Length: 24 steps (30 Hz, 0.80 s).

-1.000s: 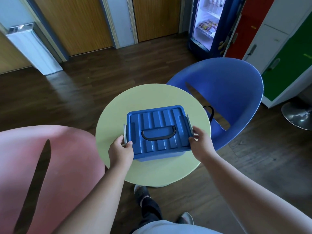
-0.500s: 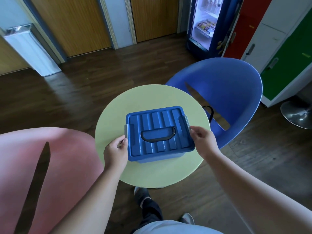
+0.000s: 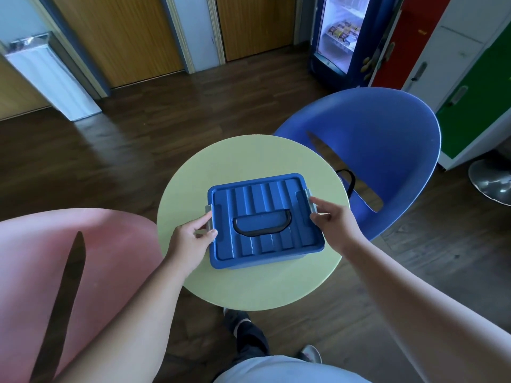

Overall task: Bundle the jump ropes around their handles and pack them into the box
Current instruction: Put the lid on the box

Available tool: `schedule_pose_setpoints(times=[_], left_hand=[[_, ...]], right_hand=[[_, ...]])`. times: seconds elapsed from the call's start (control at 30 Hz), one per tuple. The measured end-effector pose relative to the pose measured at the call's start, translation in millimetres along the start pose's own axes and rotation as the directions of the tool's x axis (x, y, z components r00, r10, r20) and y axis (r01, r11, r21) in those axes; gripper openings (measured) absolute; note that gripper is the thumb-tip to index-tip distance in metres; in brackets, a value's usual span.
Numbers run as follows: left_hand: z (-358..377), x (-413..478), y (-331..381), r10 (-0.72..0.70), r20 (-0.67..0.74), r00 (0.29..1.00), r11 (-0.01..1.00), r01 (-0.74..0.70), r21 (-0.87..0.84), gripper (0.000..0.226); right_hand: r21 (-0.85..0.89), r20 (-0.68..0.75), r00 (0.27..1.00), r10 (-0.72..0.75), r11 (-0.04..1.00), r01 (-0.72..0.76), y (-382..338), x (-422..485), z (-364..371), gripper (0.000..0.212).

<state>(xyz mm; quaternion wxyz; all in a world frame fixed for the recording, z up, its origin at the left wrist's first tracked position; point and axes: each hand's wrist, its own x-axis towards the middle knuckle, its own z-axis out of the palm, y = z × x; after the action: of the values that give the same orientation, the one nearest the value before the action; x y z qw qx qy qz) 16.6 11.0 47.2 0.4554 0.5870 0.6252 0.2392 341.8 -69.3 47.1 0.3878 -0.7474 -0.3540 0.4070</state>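
- Left hand pinches the grey left latch between thumb and forefinger. Right hand lays its fingertips on the grey right latch; whether it grips cannot be told.
- Box: blue, with the ribbed lid seated and its carry handle folded flat. It stands about the middle of the round table, a little nearer the near edge.
- Step in hand, as judged: freeing both latches so the lid can come off. Swing the two latches outward together while the box stays flat on the table, then lift the lid straight up so that it does not jam at one side.
- Packing appears not yet begun. A black loop lies on the blue chair, just past the table's right edge. It may be a jump rope, but too little shows.
- A pink chair stands close at the table's left edge.
- Further off stand a glass-door cooler and coloured lockers.
- Both chairs crowd the table, so the freed lid has little room.
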Motion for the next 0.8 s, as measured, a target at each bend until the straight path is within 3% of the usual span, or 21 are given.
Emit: schedule_pose_setpoints(times=[0.1, 0.27, 0.37, 0.47, 0.53, 0.67, 0.8], left_hand=[[10, -1, 1, 0.066, -0.051, 0.997, 0.989, -0.058, 0.136, 0.047], [15, 1, -1, 0.065, -0.105, 0.992, 0.989, -0.05, 0.136, 0.045], [16, 1, 1, 0.066, -0.111, 0.992, 0.988, -0.05, 0.146, 0.044], [24, -6, 1, 0.168, -0.117, 0.979, 0.959, -0.135, 0.248, 0.048], [32, -13, -4, 0.276, -0.1, 0.956, 0.909, -0.226, 0.35, 0.056], [42, -22, -9, 0.305, 0.039, 0.952, 0.844, -0.289, 0.451, 0.101], [42, -19, -15, 0.347, 0.022, 0.938, 0.819, -0.314, 0.48, 0.113]], right_hand=[[-0.001, -0.022, 1.0, 0.012, 1.0, -0.012, -1, -1, 4, 0.044], [-0.246, -0.039, 0.998, -0.055, 0.968, 0.043, -9, -1, 16, 0.048], [-0.242, -0.046, 0.998, -0.039, 0.97, 0.026, -7, 2, 18, 0.047], [-0.41, -0.033, 0.986, -0.163, 0.902, 0.136, 2, -5, 24, 0.048], [-0.507, 0.025, 0.972, -0.233, 0.835, 0.214, 9, -16, 30, 0.055], [-0.629, 0.125, 0.966, -0.225, 0.735, 0.253, 13, -29, 38, 0.087], [-0.688, 0.173, 0.919, -0.354, 0.625, 0.37, 14, -18, 39, 0.084]])
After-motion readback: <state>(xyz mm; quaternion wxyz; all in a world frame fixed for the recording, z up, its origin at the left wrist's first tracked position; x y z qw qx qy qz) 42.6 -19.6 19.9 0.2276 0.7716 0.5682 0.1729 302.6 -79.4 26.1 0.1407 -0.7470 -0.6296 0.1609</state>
